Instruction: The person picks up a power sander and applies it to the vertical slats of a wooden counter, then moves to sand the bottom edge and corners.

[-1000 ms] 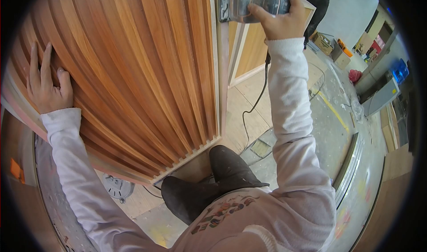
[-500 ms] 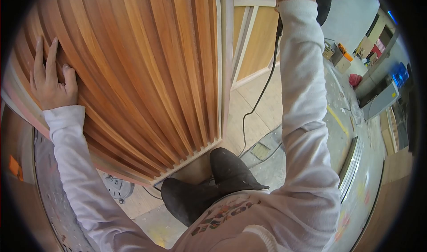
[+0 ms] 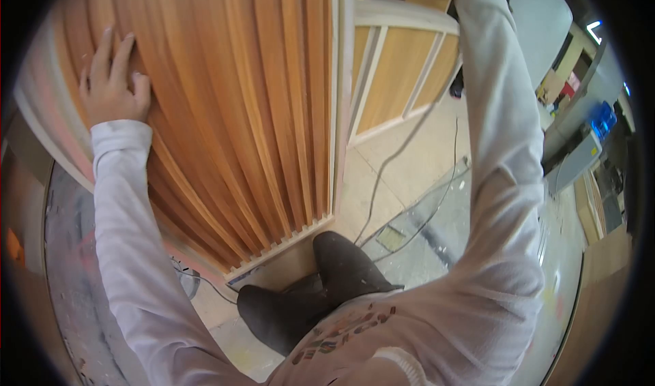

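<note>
**Left hand (image 3: 112, 79) flat on the slatted panel (image 3: 259, 113), right arm reaching up out of sight**

The left hand lies open against the upper left part of the slatted panel, palm to the wood and fingers spread a little apart, pointing up along the slats. It grips nothing; it only presses on the surface. Its white sleeve (image 3: 119, 202) runs down and back toward the body.

The slatted panel stands upright right in front of the person and fills the left and middle of the view. Its reddish-brown slats run from top to bottom, and a pale edge strip (image 3: 341, 99) closes its right side. The bottom corner of the panel sits just above the person's dark-trousered knee (image 3: 341, 263), which is bent close to it.

The right sleeve (image 3: 501, 127) rises steeply to the top edge of the view. The right hand is beyond that edge, so I cannot tell whether it is open, closed or holding something.

A thin cable (image 3: 385, 171) hangs down just right of the edge strip and trails across the pale floor (image 3: 423, 161). Behind the cable a second framed wooden panel (image 3: 399, 79) stands upright. Far to the right is a blue container (image 3: 604, 120), too blurred to make out further
</note>
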The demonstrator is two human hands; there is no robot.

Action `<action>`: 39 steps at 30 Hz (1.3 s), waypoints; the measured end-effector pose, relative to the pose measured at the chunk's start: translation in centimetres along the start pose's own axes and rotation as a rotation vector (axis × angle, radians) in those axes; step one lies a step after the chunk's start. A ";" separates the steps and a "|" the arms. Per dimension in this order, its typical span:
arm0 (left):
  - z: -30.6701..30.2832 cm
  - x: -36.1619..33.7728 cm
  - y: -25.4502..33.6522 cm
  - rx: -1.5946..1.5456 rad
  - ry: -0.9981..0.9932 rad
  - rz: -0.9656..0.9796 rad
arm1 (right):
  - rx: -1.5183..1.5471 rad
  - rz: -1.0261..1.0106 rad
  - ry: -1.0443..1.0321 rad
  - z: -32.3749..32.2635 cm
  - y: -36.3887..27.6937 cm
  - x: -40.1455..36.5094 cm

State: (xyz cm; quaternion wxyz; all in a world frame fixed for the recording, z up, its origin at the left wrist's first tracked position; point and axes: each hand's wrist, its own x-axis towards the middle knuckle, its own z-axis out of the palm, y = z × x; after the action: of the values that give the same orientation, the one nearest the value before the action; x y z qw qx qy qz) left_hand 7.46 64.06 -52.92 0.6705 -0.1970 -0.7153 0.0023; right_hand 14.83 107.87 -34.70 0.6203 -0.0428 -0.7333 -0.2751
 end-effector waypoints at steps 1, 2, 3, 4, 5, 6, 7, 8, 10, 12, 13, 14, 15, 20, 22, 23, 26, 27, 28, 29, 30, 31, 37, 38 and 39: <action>-0.3 -0.1 0.0 0.019 0.018 -0.017 | 0.419 0.225 0.193 -2.6 -1.0 -2.2; -0.4 -0.3 0.2 0.000 0.001 -0.029 | 0.422 0.212 0.208 -3.8 -0.8 -3.5; -0.2 -0.4 0.3 -0.022 -0.014 -0.038 | 0.456 0.022 0.094 -4.8 0.2 -4.5; 0.2 -0.7 0.1 0.001 -0.017 -0.043 | 0.477 -0.170 -0.014 -5.6 0.6 -5.0; 0.2 -0.5 0.0 0.008 0.003 -0.058 | 0.462 -0.231 -0.060 -6.5 0.3 -5.6; 0.1 -0.7 0.1 -0.019 -0.015 -0.060 | 0.458 -0.270 -0.079 -6.7 0.1 -6.3; -0.1 -1.5 0.4 -0.047 -0.040 -0.065 | 0.457 -0.312 -0.104 -6.6 -0.2 -6.8; -0.5 -2.6 0.9 -0.045 -0.040 -0.089 | 0.456 -0.337 -0.104 -6.4 -0.5 -7.0; -1.4 -5.0 2.4 -0.050 -0.076 -0.111 | 0.477 -0.387 -0.105 -6.1 -1.2 -7.8; -2.1 -9.8 4.6 -0.096 -0.009 -0.133 | 0.465 -0.414 -0.090 -5.4 -1.7 -8.7; -2.3 -12.5 5.8 -0.131 0.064 -0.150 | 0.457 -0.436 -0.064 -5.0 -1.9 -8.7; -2.5 -15.5 7.1 -0.120 0.070 -0.230 | 0.458 -0.456 -0.081 -4.5 -1.9 -9.0; -2.7 -18.1 8.3 -0.103 0.077 -0.303 | 0.463 -0.471 -0.049 -3.9 -2.0 -9.2; -3.6 -25.7 12.9 0.219 0.052 -0.614 | 0.495 -0.521 -0.028 -2.2 -1.9 -9.8; -3.5 -27.0 13.4 0.269 0.086 -0.681 | 0.556 -0.495 0.002 -0.8 -1.6 -9.8; -3.4 -27.1 13.6 0.275 0.059 -0.716 | 0.575 -0.515 0.023 -0.5 -1.5 -9.4; -2.9 -27.2 13.6 0.312 0.048 -0.759 | 0.584 -0.612 0.031 0.2 -1.0 -9.3; -2.7 -27.2 13.7 0.310 0.058 -0.760 | 0.591 -0.608 0.032 0.4 -0.9 -9.3; -2.6 -27.2 13.7 0.308 0.058 -0.754 | 0.603 -0.608 0.039 0.4 -0.9 -9.4; -2.7 -27.1 13.7 0.324 0.049 -0.765 | 0.612 -0.608 0.043 0.4 -0.7 -9.5; -2.7 -27.1 13.8 0.338 0.040 -0.780 | 0.644 -0.603 0.056 0.4 -0.8 -9.7; -2.7 -27.0 13.9 0.333 0.042 -0.779 | 0.640 -0.601 0.055 0.3 -0.9 -9.7; -2.6 -27.0 13.9 0.348 0.041 -0.775 | 0.598 -0.609 0.035 0.3 -1.2 -10.2; -2.7 -27.1 13.8 0.345 0.037 -0.774 | 0.614 -0.593 0.027 -0.1 -1.5 -10.2; -2.7 -27.1 13.8 0.336 0.047 -0.760 | 0.627 -0.575 0.019 -0.4 -1.5 -10.0</action>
State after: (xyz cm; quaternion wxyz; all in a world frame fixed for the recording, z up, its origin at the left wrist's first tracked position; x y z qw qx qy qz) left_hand 14.57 68.37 -82.33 0.6625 0.1931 -0.7114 -0.1331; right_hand 16.81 109.23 -44.53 0.5078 0.3567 -0.7579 -0.2011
